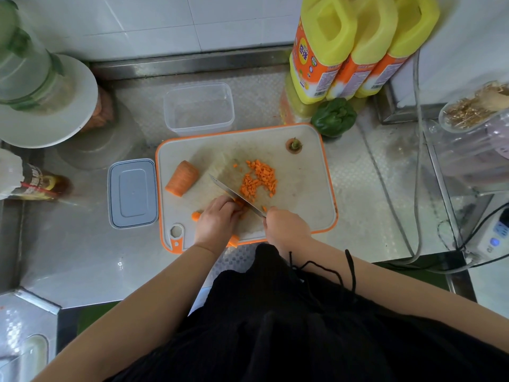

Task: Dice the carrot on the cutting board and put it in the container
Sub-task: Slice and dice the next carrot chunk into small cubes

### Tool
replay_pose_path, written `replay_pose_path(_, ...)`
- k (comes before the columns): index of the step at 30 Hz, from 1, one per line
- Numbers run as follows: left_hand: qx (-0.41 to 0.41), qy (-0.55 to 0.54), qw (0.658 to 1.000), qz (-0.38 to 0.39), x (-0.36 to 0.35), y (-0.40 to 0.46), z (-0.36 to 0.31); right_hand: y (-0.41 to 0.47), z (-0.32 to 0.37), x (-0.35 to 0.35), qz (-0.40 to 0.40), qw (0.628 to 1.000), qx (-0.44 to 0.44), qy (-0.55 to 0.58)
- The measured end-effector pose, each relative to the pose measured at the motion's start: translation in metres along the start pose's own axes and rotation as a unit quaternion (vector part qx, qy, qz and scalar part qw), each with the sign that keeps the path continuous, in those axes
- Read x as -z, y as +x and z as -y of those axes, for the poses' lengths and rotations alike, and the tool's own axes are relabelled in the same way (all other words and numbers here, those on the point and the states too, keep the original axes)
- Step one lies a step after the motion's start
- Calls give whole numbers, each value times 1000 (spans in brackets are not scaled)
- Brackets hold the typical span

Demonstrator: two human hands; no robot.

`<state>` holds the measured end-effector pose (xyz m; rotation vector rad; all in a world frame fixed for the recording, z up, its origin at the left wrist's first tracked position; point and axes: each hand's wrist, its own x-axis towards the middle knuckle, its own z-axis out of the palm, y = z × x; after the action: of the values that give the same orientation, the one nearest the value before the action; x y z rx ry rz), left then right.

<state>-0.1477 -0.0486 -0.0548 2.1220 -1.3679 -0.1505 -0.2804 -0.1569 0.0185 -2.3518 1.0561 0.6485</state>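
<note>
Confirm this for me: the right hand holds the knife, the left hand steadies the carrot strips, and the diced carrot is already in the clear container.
Not quite. In the head view the diced carrot lies in a pile on the cutting board; the clear container beyond it holds nothing. The rest stands: the right hand holds the knife, and the left hand steadies the carrot strips.

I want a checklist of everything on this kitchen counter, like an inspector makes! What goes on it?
Surface: steel counter, shiny, with an orange-rimmed cutting board on it.
Job's things: diced carrot pile and a whole carrot chunk on the board; carrot top at its far corner; clear container behind the board, no carrot in it; grey lid left of the board.
Clutter: green pepper, three yellow oil jugs, sauce bottle.
Hands: left hand holds carrot strips down; right hand grips the knife.
Cables: grey cable runs down the right side to a power strip.
Surroundings: white tiled wall.
</note>
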Motion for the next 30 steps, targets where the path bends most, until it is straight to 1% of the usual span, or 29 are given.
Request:
replay_pose_path(3, 4, 4, 1000, 1, 0, 0, 0, 1, -4, 3, -3, 999, 5, 37)
replay_pose_path(6, 13, -2, 1000, 21, 2, 1, -1, 6, -12, 12, 13, 995, -9, 98)
replay_pose_path(8, 29, -5, 999, 30, 6, 2, -1, 6, -16, 15, 4, 993, -11, 116)
replay_pose_path(11, 34, -7, 999, 24, 11, 3, -1, 0, -14, 15, -9, 996, 11, 86)
replay_pose_path(13, 21, -4, 1000, 20, 12, 1, -2, -8, -11, 13, -12, 998, 36, 56)
replay_pose_path(17, 5, 9, 1000, 22, 8, -1, -1, -15, -7, 6, -45, 997, 64, 16)
replay_pose_path(21, 1, 9, 1000, 19, 6, -1, 0, -14, -6, 6, -43, 997, 59, -7)
replay_pose_path(30, -6, 6, 1000, 12, 5, 0, 1, -8, -2, 0, -34, 999, 35, -7)
